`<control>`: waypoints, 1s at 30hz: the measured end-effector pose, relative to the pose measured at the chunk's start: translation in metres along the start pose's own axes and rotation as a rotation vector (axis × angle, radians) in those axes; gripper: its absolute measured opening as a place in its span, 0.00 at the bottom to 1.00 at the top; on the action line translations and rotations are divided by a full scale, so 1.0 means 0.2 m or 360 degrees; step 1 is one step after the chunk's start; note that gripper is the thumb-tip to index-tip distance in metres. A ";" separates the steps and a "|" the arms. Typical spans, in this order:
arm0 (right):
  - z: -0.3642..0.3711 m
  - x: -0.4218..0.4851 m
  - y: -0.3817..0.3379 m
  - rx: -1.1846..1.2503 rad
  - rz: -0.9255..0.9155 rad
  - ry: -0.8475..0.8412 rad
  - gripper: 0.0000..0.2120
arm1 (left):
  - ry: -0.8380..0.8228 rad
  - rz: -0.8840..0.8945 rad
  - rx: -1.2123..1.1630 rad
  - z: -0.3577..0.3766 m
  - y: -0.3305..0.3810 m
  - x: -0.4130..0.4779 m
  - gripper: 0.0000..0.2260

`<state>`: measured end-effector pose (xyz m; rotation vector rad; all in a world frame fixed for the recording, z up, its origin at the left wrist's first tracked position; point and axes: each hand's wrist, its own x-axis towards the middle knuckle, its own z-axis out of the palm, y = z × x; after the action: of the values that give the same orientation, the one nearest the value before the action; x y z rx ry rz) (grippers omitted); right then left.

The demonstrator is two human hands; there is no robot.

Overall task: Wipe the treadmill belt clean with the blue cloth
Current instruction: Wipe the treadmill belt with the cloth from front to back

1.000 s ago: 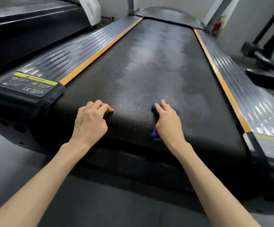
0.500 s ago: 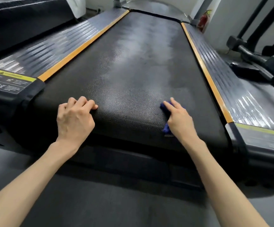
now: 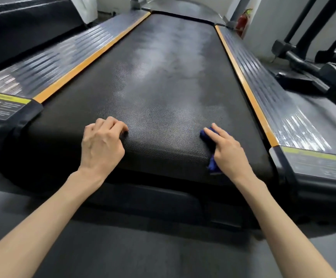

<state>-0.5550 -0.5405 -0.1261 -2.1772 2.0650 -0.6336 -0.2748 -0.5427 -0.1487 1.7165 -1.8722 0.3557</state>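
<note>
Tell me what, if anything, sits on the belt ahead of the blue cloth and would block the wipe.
Nothing visible does. The right hand holds the blue cloth at the treadmill belt's near right; the belt beyond it is bare apart from pale smears. The left hand rests on the near edge, off to the left.

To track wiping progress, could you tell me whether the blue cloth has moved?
Yes: the blue cloth slid right, toward the right-hand orange strip.
</note>
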 end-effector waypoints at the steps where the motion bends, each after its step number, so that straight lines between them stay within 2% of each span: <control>1: -0.04 0.02 0.07 -0.0009 0.0173 0.0022 0.27 | -0.0033 0.0127 -0.0070 0.01 0.03 0.00 0.19; 3: -0.09 0.07 0.16 -0.0066 0.0503 0.0037 0.26 | -0.0114 0.0333 -0.0176 0.03 0.10 0.00 0.22; 4: -0.09 0.09 0.14 -0.0139 0.0542 0.0040 0.25 | -0.0153 0.0383 -0.0219 0.04 0.13 0.00 0.23; 5: -0.09 0.09 0.09 -0.0201 0.0479 0.0044 0.23 | -0.0181 0.0399 -0.0263 0.04 0.16 0.00 0.23; 7: -0.04 0.04 -0.02 -0.0202 0.0144 0.0033 0.22 | -0.0188 0.0339 -0.0318 0.04 0.20 0.01 0.21; 10: -0.02 -0.11 -0.02 -0.0060 -0.0242 -0.0088 0.30 | -0.0072 0.0191 -0.0251 0.02 0.26 0.02 0.12; 12: -0.09 -0.12 0.11 0.0008 -0.0176 -0.0111 0.31 | -0.0047 0.0138 -0.0212 0.01 0.28 0.03 0.11; 14: -0.12 -0.05 0.21 -0.0010 -0.0020 -0.0017 0.30 | -0.0060 0.0102 -0.0215 0.01 0.29 0.04 0.10; 16: -0.11 -0.02 0.19 -0.0007 0.0020 -0.0005 0.29 | -0.0065 0.0100 -0.0197 0.01 0.29 0.04 0.10; 20: -0.08 -0.17 0.10 0.0174 -0.0418 -0.0174 0.32 | -0.0044 0.0101 -0.0161 0.01 0.31 0.04 0.09; 21: -0.09 -0.17 0.13 0.0188 -0.0451 -0.0189 0.32 | -0.0040 0.0098 -0.0163 0.01 0.31 0.04 0.09; 23: -0.10 -0.07 0.20 0.0116 -0.0267 -0.0132 0.31 | -0.0048 0.0079 -0.0187 0.00 0.31 0.04 0.10; 25: -0.12 0.08 0.20 -0.0014 0.0133 -0.0050 0.30 | -0.0073 0.0070 -0.0191 0.00 0.31 0.04 0.10; 26: -0.12 0.12 0.16 -0.0041 0.0245 -0.0030 0.29 | -0.0079 0.0072 -0.0187 0.00 0.31 0.04 0.10; 27: -0.11 0.14 0.10 -0.0036 0.0232 -0.0048 0.28 | -0.0082 0.0070 -0.0187 0.00 0.31 0.04 0.09; 30: -0.05 0.02 -0.11 0.0027 -0.0236 -0.0257 0.29 | -0.0051 0.0047 -0.0204 -0.01 0.33 0.04 0.09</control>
<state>-0.5378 -0.5407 -0.1078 -2.3045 1.8270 -0.4676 -0.3378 -0.5377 -0.1306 1.6201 -1.9019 0.2159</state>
